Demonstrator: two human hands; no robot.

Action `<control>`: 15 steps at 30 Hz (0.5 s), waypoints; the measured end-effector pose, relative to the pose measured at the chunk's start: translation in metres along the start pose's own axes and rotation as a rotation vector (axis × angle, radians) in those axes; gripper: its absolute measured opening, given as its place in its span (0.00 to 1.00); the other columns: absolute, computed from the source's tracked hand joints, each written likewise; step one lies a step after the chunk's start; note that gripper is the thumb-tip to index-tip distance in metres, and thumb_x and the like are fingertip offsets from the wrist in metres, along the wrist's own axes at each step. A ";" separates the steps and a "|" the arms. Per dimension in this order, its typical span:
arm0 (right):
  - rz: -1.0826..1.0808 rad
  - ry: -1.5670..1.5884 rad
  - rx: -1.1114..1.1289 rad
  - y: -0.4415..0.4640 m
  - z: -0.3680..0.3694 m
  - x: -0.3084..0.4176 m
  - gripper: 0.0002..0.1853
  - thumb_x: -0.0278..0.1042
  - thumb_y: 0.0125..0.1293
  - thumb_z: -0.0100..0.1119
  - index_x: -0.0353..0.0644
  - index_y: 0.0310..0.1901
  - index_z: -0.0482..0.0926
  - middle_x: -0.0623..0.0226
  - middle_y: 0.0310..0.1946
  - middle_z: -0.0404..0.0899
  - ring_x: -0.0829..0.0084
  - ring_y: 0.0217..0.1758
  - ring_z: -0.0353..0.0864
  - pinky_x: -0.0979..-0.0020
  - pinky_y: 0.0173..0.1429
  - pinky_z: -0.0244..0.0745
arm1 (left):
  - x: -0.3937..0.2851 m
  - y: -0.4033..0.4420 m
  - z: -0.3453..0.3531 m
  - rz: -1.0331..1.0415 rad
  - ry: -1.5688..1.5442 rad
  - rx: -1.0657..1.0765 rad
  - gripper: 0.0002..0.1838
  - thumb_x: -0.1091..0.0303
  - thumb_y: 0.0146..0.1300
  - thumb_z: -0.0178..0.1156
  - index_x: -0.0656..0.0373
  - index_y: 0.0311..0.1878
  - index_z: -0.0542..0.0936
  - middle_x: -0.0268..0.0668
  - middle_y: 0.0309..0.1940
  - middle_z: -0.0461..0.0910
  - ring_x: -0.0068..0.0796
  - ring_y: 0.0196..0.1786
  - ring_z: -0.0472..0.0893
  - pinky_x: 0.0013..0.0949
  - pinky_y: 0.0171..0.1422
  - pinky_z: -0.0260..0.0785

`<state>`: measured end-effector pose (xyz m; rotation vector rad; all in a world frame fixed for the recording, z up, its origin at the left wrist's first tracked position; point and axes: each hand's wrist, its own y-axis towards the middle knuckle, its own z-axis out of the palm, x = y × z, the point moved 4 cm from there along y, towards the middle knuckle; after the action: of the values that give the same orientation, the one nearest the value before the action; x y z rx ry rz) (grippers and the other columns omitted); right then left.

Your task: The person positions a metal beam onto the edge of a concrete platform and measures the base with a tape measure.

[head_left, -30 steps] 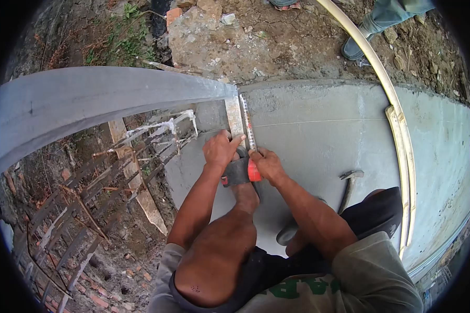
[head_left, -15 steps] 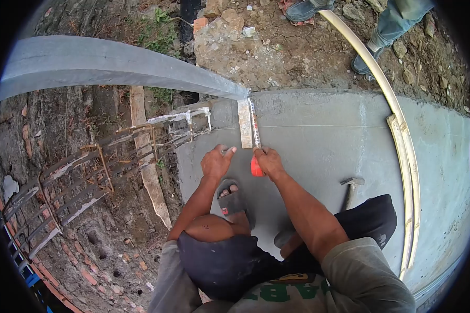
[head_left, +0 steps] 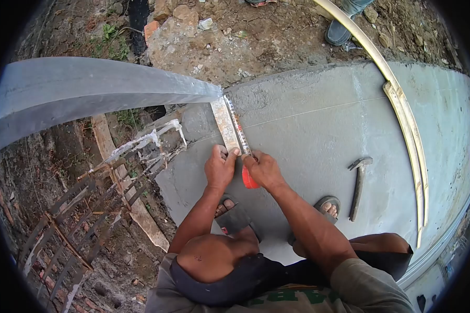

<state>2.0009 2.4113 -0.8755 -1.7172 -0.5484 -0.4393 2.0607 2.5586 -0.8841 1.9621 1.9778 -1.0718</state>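
Observation:
My left hand (head_left: 220, 168) is closed on the near end of a flat, pale, stained strip (head_left: 225, 124), thumb on top. My right hand (head_left: 263, 169) grips a red tape measure (head_left: 249, 179). Its blade (head_left: 238, 125) runs out alongside the strip, up to the foot of a grey square post (head_left: 115, 83). The strip's far end also meets that post. Both hands are close together, low over the grey concrete slab (head_left: 297, 141).
A hammer (head_left: 359, 185) lies on the slab to the right, beyond my sandalled foot. Long curved gold-coloured strips (head_left: 410, 141) lie further right. Rusty rebar cages (head_left: 68, 235) and a plank (head_left: 141, 219) are at left. Another person's shoe (head_left: 338, 32) stands on the dirt.
My left hand has moved up to the strip and taken hold of its near end. The strip and tape now slant more, and the view has shifted. The right hand keeps the tape measure.

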 end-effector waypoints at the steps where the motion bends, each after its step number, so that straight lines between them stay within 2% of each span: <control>1: -0.016 -0.009 -0.006 0.001 0.001 -0.002 0.24 0.54 0.64 0.50 0.38 0.43 0.80 0.38 0.40 0.80 0.41 0.48 0.79 0.51 0.53 0.72 | -0.001 0.000 -0.001 0.012 0.018 0.010 0.22 0.47 0.59 0.65 0.57 0.33 0.72 0.39 0.20 0.77 0.44 0.25 0.79 0.44 0.31 0.68; 5: -0.025 -0.043 0.000 -0.004 0.000 0.001 0.25 0.55 0.64 0.50 0.37 0.43 0.79 0.38 0.41 0.79 0.41 0.49 0.78 0.52 0.54 0.72 | 0.005 0.002 0.000 0.038 0.059 0.021 0.24 0.45 0.58 0.65 0.58 0.33 0.72 0.40 0.21 0.78 0.47 0.27 0.80 0.47 0.33 0.69; 8: -0.030 -0.036 0.047 -0.005 0.000 0.003 0.26 0.56 0.64 0.50 0.36 0.44 0.79 0.37 0.43 0.79 0.42 0.50 0.78 0.53 0.55 0.72 | 0.001 0.003 -0.001 -0.021 0.094 0.024 0.25 0.42 0.58 0.64 0.57 0.36 0.72 0.42 0.24 0.80 0.50 0.30 0.81 0.50 0.36 0.69; 12: 0.040 -0.039 0.046 -0.006 0.003 0.002 0.28 0.57 0.63 0.48 0.37 0.47 0.80 0.37 0.46 0.78 0.42 0.53 0.77 0.53 0.59 0.70 | -0.007 0.001 -0.006 0.007 0.213 0.044 0.29 0.38 0.56 0.63 0.56 0.42 0.70 0.47 0.29 0.82 0.54 0.35 0.82 0.52 0.40 0.71; 15: -0.018 -0.084 0.046 0.000 0.005 0.001 0.29 0.57 0.64 0.47 0.35 0.45 0.80 0.36 0.46 0.77 0.42 0.53 0.76 0.53 0.59 0.70 | -0.017 0.002 -0.010 -0.029 0.276 0.064 0.30 0.38 0.56 0.63 0.57 0.43 0.70 0.49 0.28 0.82 0.56 0.34 0.82 0.53 0.40 0.71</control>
<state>2.0019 2.4167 -0.8757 -1.6934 -0.6303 -0.3659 2.0679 2.5505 -0.8683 2.2273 2.1356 -0.9225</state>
